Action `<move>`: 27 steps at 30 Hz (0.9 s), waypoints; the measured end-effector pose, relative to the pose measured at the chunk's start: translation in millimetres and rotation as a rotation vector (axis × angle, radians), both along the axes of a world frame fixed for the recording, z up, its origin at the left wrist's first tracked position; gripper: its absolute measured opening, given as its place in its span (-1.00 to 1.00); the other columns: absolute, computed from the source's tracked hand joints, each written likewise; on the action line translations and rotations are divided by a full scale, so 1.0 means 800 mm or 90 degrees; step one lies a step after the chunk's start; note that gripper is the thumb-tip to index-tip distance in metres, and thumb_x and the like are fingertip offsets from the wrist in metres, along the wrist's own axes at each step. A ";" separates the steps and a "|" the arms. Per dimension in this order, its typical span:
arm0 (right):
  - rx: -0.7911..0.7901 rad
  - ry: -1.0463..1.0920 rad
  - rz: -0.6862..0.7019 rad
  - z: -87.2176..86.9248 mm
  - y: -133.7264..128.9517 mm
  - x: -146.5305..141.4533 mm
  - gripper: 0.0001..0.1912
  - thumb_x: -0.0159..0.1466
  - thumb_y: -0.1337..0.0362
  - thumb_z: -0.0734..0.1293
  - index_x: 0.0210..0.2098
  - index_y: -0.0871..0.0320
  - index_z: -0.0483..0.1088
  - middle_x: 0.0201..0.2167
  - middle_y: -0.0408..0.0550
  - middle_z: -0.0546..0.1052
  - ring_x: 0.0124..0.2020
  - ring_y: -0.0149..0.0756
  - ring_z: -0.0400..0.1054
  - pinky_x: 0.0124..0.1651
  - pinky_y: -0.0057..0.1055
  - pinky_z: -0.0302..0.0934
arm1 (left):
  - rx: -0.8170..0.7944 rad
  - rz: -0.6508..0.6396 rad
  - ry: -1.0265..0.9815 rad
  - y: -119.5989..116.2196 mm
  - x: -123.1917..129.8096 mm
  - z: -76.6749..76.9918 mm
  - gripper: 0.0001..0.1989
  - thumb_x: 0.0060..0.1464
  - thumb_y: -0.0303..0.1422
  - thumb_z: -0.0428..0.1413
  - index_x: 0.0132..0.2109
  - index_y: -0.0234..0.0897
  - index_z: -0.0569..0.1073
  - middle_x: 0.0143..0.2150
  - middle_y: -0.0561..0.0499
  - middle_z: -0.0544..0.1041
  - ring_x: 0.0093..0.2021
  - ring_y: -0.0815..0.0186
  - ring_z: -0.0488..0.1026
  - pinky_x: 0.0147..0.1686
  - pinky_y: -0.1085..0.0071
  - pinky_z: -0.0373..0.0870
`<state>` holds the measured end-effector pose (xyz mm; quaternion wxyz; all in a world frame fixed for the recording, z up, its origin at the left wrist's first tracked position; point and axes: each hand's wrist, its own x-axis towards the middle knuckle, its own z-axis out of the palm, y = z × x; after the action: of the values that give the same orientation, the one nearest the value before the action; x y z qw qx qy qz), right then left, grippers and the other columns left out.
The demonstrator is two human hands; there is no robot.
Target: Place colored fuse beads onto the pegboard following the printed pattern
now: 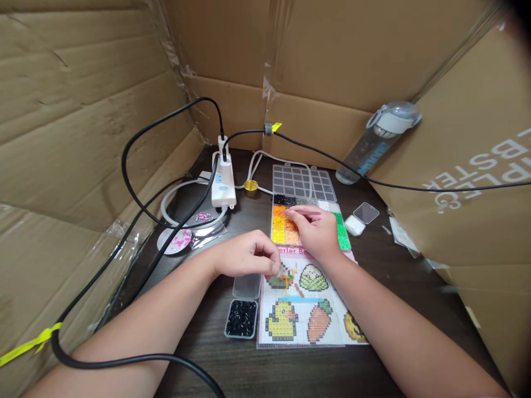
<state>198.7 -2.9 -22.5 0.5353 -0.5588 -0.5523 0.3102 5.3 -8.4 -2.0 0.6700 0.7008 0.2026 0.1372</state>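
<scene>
A clear compartment box (279,236) holds beads sorted by colour, with its gridded lid opened toward the back. Over its orange compartments is my right hand (318,229), closed on a thin pinkish tool (306,213). My left hand (251,255) hovers at the upper left of the pattern sheet (301,326), fingers curled; what they hold, if anything, is hidden. The sheet shows a duck, a carrot and other pixel pictures, with orange, brown and blue pieces lying near its upper middle. A small open box of black beads (241,319) stands left of the sheet.
A white power strip (224,185) with black cables stands behind my left hand. Further left lies a round dish of pink beads (180,241). At the right are a small white-filled box (355,225) and a leaning bottle (375,145). Cardboard walls (323,55) surround the dark table (207,354).
</scene>
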 end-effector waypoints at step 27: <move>-0.057 -0.064 0.010 0.029 -0.158 0.051 -0.92 0.21 0.28 0.46 -0.36 0.01 0.65 -0.36 -0.07 0.68 -0.34 -0.18 0.59 -0.30 -0.29 0.51 | 0.068 -0.028 0.014 0.004 0.005 0.001 -0.84 0.04 -0.41 0.15 -0.45 -0.38 0.54 -0.53 0.02 0.50 -0.48 0.42 0.37 -0.43 0.51 0.28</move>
<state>239.9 -129.6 0.3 0.4790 -0.5927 -0.5683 0.3103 9.0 -5.2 -1.0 0.6320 0.7415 0.1871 0.1253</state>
